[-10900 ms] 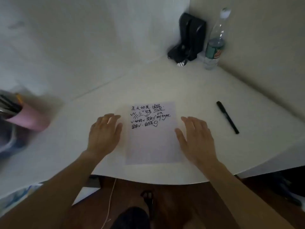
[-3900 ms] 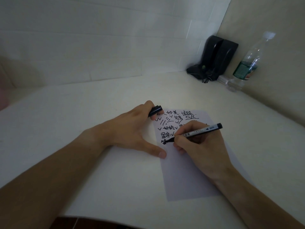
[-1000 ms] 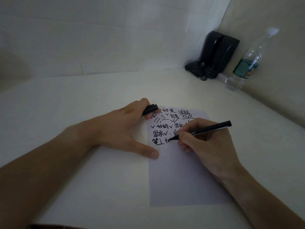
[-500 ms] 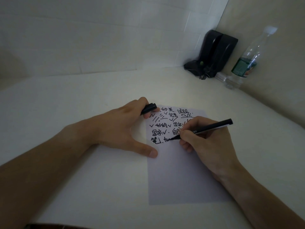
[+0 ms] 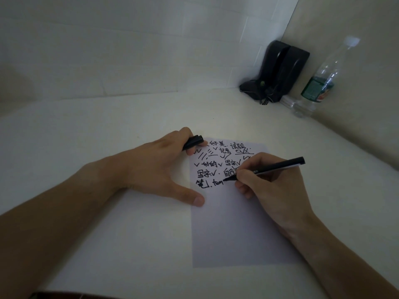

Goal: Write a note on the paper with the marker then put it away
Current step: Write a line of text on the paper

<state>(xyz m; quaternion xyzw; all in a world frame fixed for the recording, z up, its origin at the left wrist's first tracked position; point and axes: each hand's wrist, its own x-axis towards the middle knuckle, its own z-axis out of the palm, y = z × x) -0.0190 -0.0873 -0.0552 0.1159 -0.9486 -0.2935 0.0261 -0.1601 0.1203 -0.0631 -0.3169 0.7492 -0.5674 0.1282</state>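
Head view: right hand (image 5: pixel 274 190) grips the marker (image 5: pixel 269 169), tip on the paper (image 5: pixel 233 229) mid-counter, writing underway. Left hand (image 5: pixel 155 169) pins the paper's edge, pinching the cap (image 5: pixel 193 142). Recapping likely follows.

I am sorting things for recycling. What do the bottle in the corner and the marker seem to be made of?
The water bottle looks like clear, thin plastic: the wall shows through it, and it has a pale cap and a green label. The marker in the right hand seems to be matte black plastic, though the dim light leaves this uncertain.

Black marker (image 5: pixel 278 167) — white paper (image 5: pixel 233 229)
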